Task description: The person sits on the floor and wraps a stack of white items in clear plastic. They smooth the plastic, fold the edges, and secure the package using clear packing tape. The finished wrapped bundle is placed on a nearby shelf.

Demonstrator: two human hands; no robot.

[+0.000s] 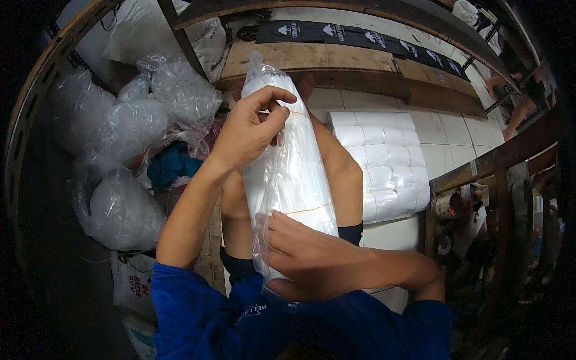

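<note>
Long white bundle [303, 174], 2 thin orange bands [309, 210] across, clr plastic [260, 246] along L edge, lengthwise on thighs [343, 180]

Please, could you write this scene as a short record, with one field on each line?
Main item: long white plastic bundle, lying over the legs
Wrapping: clear film along its left edge
Band: yellow band around the near part
Left hand: partly curled over the far half; grip unclear
Right hand: on the near part
Right side: rows of white packs on tiled floor
Left side: clear plastic bags, teal cloth
Far side: wooden board, black printed strip
</note>
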